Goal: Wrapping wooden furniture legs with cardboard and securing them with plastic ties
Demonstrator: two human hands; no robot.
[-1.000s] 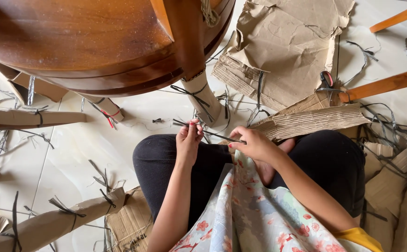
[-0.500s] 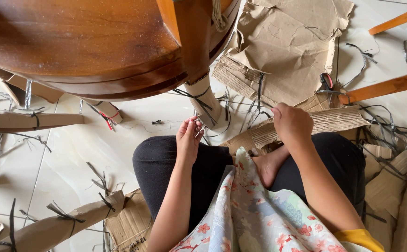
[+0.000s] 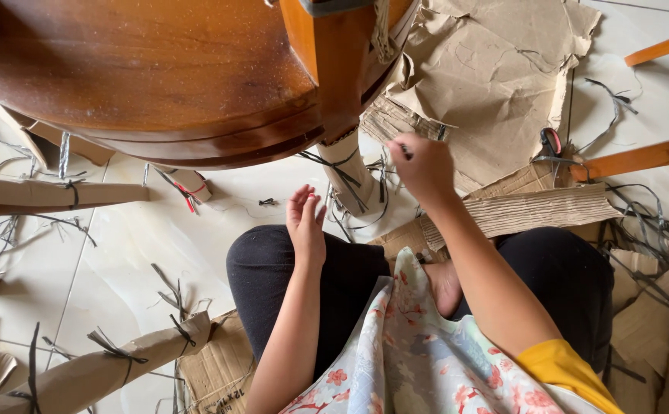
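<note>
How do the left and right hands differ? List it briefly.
1. The left hand is open and empty with its fingers loosely extended; the right hand is closed and seems to pinch a small dark bit.
2. The left hand is over the knee; the right hand reaches farther out, beside the wrapped table leg.
Both are bare and point towards the table.

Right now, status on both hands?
Left hand open, empty, above knee. Right hand raised, pinching a dark strap. Wrapped table leg between them.
</note>
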